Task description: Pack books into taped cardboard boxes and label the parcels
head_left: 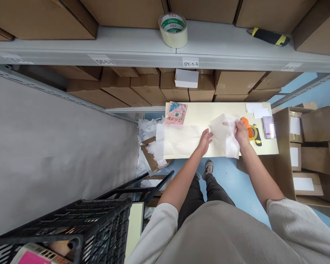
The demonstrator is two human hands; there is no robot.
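A thin, translucent white sheet [224, 134] hangs crumpled over the table, its upper right part pinched in my right hand [241, 132]. My left hand [205, 142] is just left of that sheet, fingers apart and with nothing visible in them. Under and beside it, another white sheet [183, 141] lies flat along the table's left part, reaching past the edge. A pink and blue illustrated book [176, 113] rests at the back left. Close to my right hand are an orange tape dispenser [246, 126] with yellowish tape and a black and yellow utility knife [257, 135].
The cream table [203, 110] stands below a grey shelf [132, 40] bearing cartons, a tape roll [173, 31] and another knife [271, 36]. Cartons [316, 126] stack at right. A black crate [104, 227] is at lower left, near a grey wall [57, 146].
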